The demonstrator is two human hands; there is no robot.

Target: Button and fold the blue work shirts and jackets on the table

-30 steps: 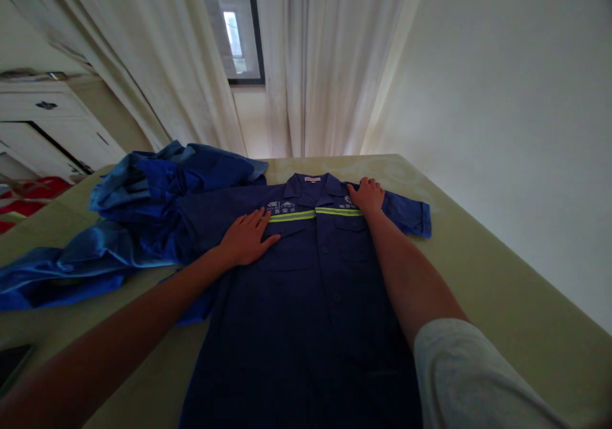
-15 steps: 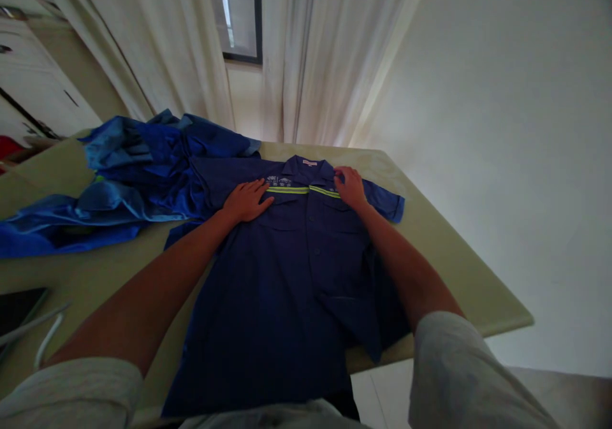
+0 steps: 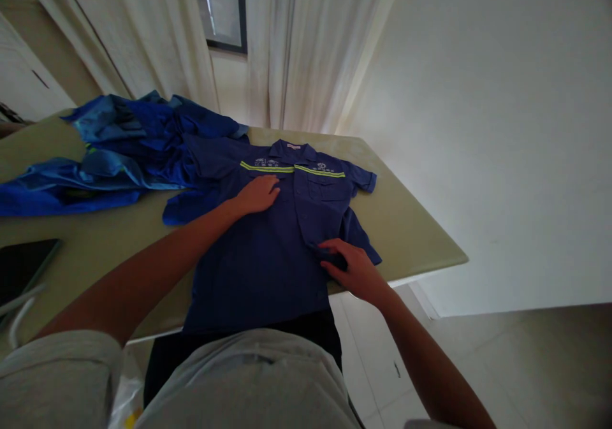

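A navy short-sleeved work shirt (image 3: 258,257) lies front up on the table, its collar at the far end and its hem at the near edge. Yellow-green stripes and pale printing cross the chest. My left hand (image 3: 258,194) rests open and flat on the chest, just below the stripe. Lower down, my right hand (image 3: 354,268) grips the shirt's front edge on the right side, with dark cloth between thumb and fingers. The cloth there is lifted and folded a little.
A heap of crumpled blue garments (image 3: 157,132) lies on the table (image 3: 406,225) at the left. Near the left edge are a dark flat device (image 3: 26,266) and a white cable (image 3: 21,320). Curtains (image 3: 315,53) hang behind, and a white wall (image 3: 478,129) stands at the right.
My right hand has moved from near the collar down to the shirt's lower front edge and taken hold of it. My left hand has slid slightly lower on the chest. The view has shifted.
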